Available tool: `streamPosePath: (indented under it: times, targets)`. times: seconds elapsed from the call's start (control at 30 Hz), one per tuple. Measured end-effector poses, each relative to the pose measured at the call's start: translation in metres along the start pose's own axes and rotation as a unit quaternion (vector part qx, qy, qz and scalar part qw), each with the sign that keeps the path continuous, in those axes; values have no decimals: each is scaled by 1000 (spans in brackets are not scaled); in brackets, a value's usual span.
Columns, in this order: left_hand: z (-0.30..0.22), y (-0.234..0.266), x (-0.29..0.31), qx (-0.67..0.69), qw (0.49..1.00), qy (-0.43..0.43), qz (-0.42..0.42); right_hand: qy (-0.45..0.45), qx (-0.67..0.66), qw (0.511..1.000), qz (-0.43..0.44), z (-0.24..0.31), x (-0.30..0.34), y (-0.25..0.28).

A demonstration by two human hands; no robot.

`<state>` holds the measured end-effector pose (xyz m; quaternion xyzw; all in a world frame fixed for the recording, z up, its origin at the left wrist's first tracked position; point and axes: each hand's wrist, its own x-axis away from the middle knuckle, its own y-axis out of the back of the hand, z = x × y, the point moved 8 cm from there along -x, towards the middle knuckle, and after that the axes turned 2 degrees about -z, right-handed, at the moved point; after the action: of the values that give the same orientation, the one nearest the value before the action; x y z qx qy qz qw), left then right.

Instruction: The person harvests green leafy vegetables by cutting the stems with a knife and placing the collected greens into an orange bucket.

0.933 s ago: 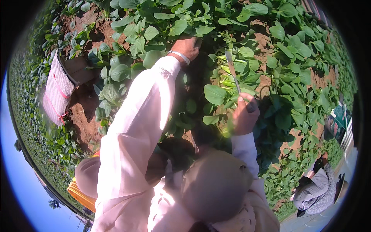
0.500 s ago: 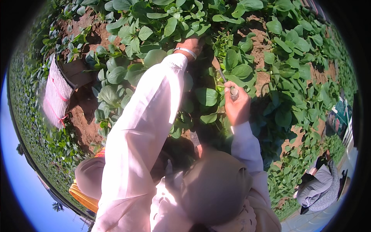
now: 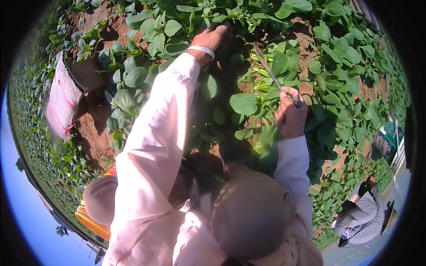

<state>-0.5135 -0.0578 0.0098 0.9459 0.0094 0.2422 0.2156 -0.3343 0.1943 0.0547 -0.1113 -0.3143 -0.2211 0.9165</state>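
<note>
Wears, nearest, pale pink sleeves (image 3: 153,146), passing a rounded brown, knee-like shape (image 3: 253,213). Just beyond, grips a knife (image 3: 267,68) in the right hand (image 3: 290,116), with fingers curled round the handle and the blade slanting up and left over leafy greens (image 3: 245,104), just ahead of that hand; cannot tell whether touching their stems. Farther forward, reaches with the left hand (image 3: 209,39) among shaded leaves; cannot tell whether wide, narrow or holding anything, with fingertips hidden. To work well, probably best to part the foliage, set the edge low at the stem bases and guard the left fingers. Beyond, at left, a pink-and-white woven cover (image 3: 64,99); far right, a crouching co-worker (image 3: 364,217) in grey. Can read no brand, label or lettering anywhere.
</note>
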Motion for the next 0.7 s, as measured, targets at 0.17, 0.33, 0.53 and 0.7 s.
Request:
streamPosePath:
  times: [0.17, 0.33, 0.53, 0.7]
  targets:
    - [16, 0, 4, 130, 989, -58, 30, -5, -2, 1000, -10, 6, 18, 12]
    - [16, -50, 41, -2, 952, -122, 280, 87, 180, 979, 30, 15, 42, 11]
    - [2, -95, 65, -252, 911, -308, 111, 220, 247, 944, -21, 12, 47, 12]
    - [4, -113, 61, -316, 891, -324, 26, 157, 234, 959, -34, -1, 48, 25]
